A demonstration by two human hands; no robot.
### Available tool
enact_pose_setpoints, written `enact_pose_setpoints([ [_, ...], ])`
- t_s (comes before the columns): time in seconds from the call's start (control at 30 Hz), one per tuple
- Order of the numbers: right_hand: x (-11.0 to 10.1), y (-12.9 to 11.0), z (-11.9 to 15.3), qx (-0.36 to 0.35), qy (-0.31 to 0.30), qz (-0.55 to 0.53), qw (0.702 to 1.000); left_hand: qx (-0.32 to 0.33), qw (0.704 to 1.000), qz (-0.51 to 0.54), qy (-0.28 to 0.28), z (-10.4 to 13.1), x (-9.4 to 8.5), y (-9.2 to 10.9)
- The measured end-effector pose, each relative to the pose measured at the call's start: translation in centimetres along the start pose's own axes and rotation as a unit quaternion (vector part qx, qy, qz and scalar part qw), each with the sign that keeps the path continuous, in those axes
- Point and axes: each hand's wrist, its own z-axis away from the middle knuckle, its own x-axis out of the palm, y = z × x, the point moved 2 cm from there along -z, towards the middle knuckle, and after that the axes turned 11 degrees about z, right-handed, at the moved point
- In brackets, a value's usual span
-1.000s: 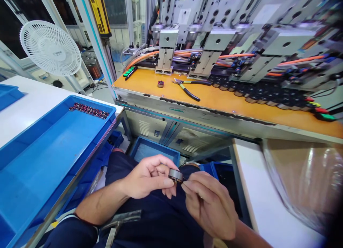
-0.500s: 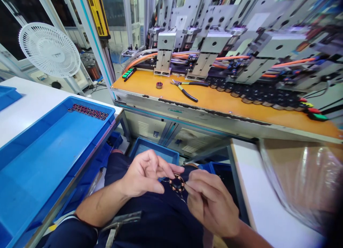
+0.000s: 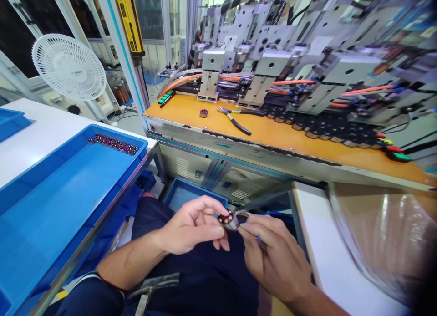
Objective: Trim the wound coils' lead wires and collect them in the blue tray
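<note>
A small round metal part with copper windings [image 3: 228, 219] is between my two hands, above my lap. My left hand [image 3: 196, 225] holds it between thumb and fingers, its metal side wall showing. My right hand [image 3: 275, 250] is closed in a pinch at the part's right edge; what its fingertips grip is too small to make out. A similar round part [image 3: 204, 113] stands on the orange bench, left of pliers [image 3: 235, 120] with black and yellow handles.
On the left, a blue tray [image 3: 68, 184] holds rows of small parts. Machine fixtures [image 3: 252, 84] line the bench [image 3: 184, 112], with many dark round parts [image 3: 327, 124]. A plastic-wrapped board [image 3: 382, 234] lies right. A fan [image 3: 70, 68] stands back left.
The round part has tilted so its metal side shows, and it has risen slightly. My left fingers have shifted around it. My right hand has moved slightly right. The whole view has shifted a little.
</note>
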Motion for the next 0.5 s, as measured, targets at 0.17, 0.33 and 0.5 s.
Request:
enact_pose_setpoints([
  [0.17, 0.1, -0.2, -0.6, 0.029, -0.026, -0.025, 0.999, 0.085, 0.992, 0.092, 0.031, 0.0, 0.6, 0.6],
  [0.33, -0.3, 0.1, 0.1, -0.024, -0.051, -0.061, 0.997, -0.025, 0.995, 0.093, 0.035, -0.6, -0.1, -0.7],
  [0.5, 0.7, 3.3, 3.2, -0.028, -0.013, -0.095, 0.995, -0.099, 0.993, 0.033, -0.057, -0.9, -1.6, -1.9],
])
